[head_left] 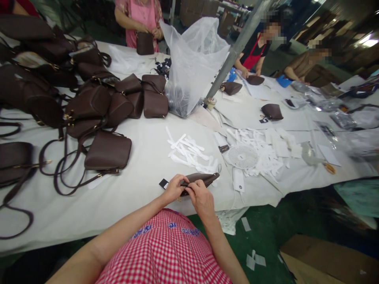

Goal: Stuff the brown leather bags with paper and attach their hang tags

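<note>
Red-and-white checked apron (166, 252) nearest, blue lettering across its top edge. Left hand (174, 189) and right hand (203, 197) both at the near edge of the counter (139, 209), right in front of the apron. Left grip closed on the edge of a small brown pouch (204, 178), right grip pinching the same edge just beside it; fingertips close together, maybe touching, can't tell. Pouch is tilted, one corner pointing away to the right. Black tag (163, 183) with a white part sticks out left of the left hand

Beyond the pouch: loose pile of white strips (189, 152). Right of that, round ribbed white fan (242, 157) with a bigger strip heap (271, 167) around it, white tag (238, 180) at its near side. Orange-handled scissors (329, 168) further right

Left side: brown strap bag (109, 150) lying flat, big heap of brown bags (89, 102) behind it. Clear plastic bag (192, 59) stands upright mid-counter, next to a metal pole (231, 57). Far side: person in pink apron (142, 17) holding a brown bag (145, 43), person in red apron (253, 53) with hands by a dark brown pouch (255, 80). Cardboard (325, 252) on the green floor (272, 225), lower right
</note>
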The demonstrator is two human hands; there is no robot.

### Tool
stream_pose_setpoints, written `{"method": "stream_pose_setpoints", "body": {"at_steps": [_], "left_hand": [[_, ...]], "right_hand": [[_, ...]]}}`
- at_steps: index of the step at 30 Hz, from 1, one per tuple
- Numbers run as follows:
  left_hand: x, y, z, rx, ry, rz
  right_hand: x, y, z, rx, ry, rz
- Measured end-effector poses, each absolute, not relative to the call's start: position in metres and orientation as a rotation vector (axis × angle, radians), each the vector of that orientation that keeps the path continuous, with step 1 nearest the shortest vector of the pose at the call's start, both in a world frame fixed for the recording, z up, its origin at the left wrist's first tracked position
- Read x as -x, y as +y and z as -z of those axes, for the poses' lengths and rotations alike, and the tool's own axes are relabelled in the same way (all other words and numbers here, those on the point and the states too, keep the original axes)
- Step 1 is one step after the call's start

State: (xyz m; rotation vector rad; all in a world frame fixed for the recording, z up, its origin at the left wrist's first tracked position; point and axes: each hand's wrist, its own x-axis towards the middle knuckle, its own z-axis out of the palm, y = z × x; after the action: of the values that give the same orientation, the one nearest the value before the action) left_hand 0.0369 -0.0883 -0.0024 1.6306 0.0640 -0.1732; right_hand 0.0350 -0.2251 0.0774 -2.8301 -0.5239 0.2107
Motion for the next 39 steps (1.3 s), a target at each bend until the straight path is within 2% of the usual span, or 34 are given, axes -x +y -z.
{"method": "stream_pose_setpoints", "body": {"at_steps": [9,16,27,31,35,39], "left_hand": [[-0.036,-0.084,0.002,-1.476,0.114,0.264],[-0.031,-0.060,0.018,-1.109,-0.100,0.533],[-0.031,-0.060,0.032,-1.312,-0.303,0.456],[-0.029,-0.065,0.024,-1.378,-0.245,0.443],[-0.026,-0.076,0.010,-1.559,-0.244,0.287],[-0.027,-0.080,-0.003,-1.630,-0.322,0.193]], "right_hand": [[-0.044,-0.222,-0.083,2.977,-0.635,-0.410],[-0.056,-0.229,-0.077,3.035,-0.641,-0.527],[-0.046,-0.238,-0.075,2.953,-0.587,-0.579],[-0.044,-0.238,-0.073,2.912,-0.489,-0.657],[-0.042,-0.235,-0.071,2.793,-0.425,-0.815],[-0.044,-0.225,-0.071,2.908,-0.399,-0.844]]}}
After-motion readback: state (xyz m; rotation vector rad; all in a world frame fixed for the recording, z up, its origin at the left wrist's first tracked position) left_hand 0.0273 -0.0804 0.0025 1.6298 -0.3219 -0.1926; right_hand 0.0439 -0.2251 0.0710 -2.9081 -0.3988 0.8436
